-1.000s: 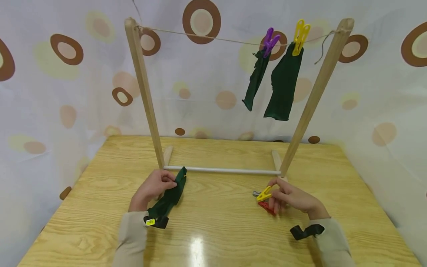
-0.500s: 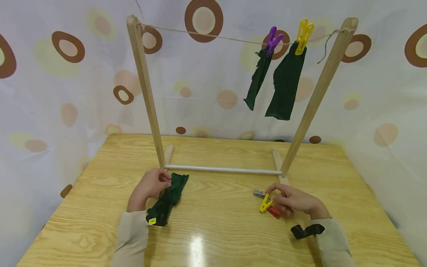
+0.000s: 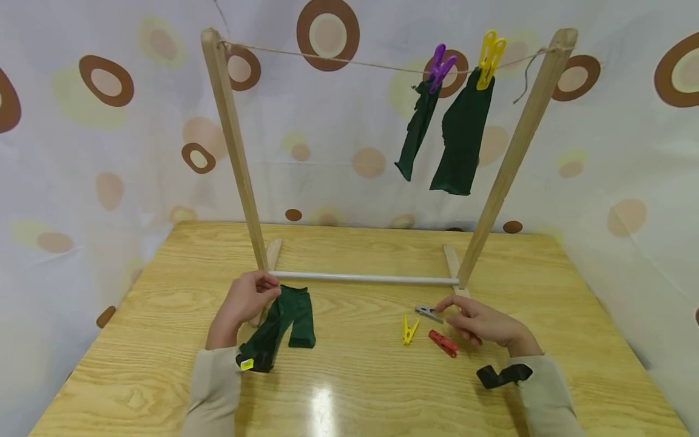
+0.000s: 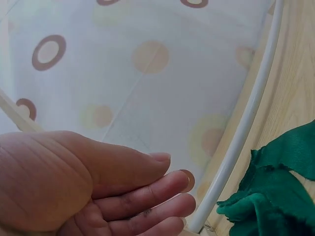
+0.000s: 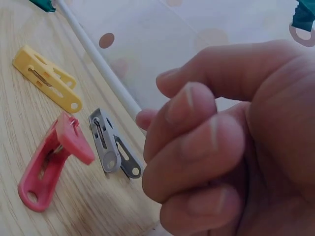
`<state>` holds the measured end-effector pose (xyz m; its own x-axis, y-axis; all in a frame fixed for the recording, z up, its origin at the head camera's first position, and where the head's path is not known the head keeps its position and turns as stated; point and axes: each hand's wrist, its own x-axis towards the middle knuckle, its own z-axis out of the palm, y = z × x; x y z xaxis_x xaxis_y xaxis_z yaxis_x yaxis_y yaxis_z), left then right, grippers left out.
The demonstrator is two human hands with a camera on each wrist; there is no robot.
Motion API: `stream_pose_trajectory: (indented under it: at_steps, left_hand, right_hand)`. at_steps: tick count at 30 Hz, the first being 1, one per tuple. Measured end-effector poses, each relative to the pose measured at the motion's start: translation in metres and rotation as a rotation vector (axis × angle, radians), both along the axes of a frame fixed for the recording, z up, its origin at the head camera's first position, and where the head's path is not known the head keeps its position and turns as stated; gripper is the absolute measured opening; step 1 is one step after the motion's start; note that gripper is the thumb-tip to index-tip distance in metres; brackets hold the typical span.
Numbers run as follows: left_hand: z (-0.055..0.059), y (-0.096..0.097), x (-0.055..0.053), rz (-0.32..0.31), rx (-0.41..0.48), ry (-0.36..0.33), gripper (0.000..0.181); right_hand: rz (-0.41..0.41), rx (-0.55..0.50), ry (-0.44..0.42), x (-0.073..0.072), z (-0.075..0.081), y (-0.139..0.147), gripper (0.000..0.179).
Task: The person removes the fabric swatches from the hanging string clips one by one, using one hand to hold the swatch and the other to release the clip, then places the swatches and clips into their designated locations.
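Yellow label (image 3: 247, 364) on left strap (image 3: 264, 363), too small to read | left grip (image 3: 246, 301) relaxed, empty, beside green trousers (image 3: 295, 301) on surface (image 3: 366, 370) | right grip (image 3: 483, 323) loosely curled, empty, near grey clothespin (image 3: 428, 312), yellow clothespin (image 3: 409, 334), red clothespin (image 3: 443, 343)

The person wears long, plain beige sleeves: the left sleeve (image 3: 212, 391) enters at the lower left of the head view, its fabric softly creased, and the right sleeve (image 3: 546, 397) at the lower right. Both end in neat cuffs at the wrist. By the left cuff sits a black piece (image 3: 264, 363) bearing a small bright yellow label (image 3: 247, 364) with tiny dark markings, too small to read. By the right cuff, a black strip (image 3: 513, 376) curls outward in a wavy shape.
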<state>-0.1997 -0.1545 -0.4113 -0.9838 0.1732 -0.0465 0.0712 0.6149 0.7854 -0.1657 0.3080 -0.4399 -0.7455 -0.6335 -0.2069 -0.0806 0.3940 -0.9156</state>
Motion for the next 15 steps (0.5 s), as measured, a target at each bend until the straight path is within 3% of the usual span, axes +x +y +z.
stream_pose_trajectory:
  at_steps: [15]
  left_hand:
    - [-0.0042,-0.0005,-0.0017,-0.054,0.031,-0.015,0.021]
  right_hand:
    - [0.019,-0.061,0.057,-0.0018,-0.0014,-0.0012,0.029]
